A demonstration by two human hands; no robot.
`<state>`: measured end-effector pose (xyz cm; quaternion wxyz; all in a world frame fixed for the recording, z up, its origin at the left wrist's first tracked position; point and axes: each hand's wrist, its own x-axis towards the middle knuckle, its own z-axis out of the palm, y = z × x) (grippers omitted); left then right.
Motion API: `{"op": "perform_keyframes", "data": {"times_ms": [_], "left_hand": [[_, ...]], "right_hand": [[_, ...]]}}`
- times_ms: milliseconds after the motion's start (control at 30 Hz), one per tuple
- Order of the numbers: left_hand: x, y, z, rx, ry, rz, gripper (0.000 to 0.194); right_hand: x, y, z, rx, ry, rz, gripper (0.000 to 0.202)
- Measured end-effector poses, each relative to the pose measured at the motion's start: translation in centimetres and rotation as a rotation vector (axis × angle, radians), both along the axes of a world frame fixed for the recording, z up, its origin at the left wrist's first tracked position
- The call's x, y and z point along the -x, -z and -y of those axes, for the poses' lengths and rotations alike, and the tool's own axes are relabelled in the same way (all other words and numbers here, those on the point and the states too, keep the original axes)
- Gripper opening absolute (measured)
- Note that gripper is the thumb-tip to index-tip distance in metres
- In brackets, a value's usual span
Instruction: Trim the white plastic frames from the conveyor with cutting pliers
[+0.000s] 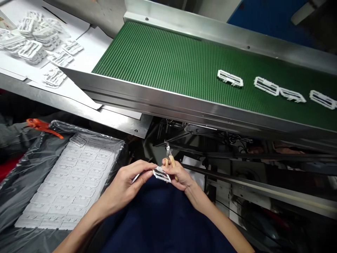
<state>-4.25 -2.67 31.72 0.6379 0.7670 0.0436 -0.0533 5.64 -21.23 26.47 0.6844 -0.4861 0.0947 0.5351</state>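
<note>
Between my hands, near my lap, is a small white plastic frame (162, 175) with slots in it. My left hand (131, 179) pinches its left end between thumb and fingers, and another white edge shows within that hand. On the other side, my right hand (180, 175) grips a pair of nippers (171, 161) with tan handles, jaws pointing away from me. The thumb of this hand also presses on the frame's right side. Fingers hide part of the handles.
Ahead runs a green conveyor belt (158, 52) with metal side walls, carrying several white frames (230, 78). Piles of white parts (39, 31) lie on the left table. At lower left, a plastic-lined box (123, 142) holds rows of white parts, with an orange-handled tool (43, 125) on its edge.
</note>
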Motion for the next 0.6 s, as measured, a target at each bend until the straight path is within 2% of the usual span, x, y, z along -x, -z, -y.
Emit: {"op": "perform_keyframes", "data": {"times_ms": [267,400,600], "left_hand": [[-0.5,-0.4,0.5,0.028,0.01,-0.024,0.023],[-0.5,-0.5,0.6,0.024,0.004,-0.081,0.025],[-0.5,-0.7,0.4,-0.013,0.038,-0.056,0.02]], "right_hand": [[0.7,1.4,0.0,-0.071,-0.028,-0.03,0.035],[0.6,1.5,0.1,-0.1,-0.028,-0.028,0.036],[0.5,1.3,0.0,-0.116,-0.037,-0.03,0.038]]}}
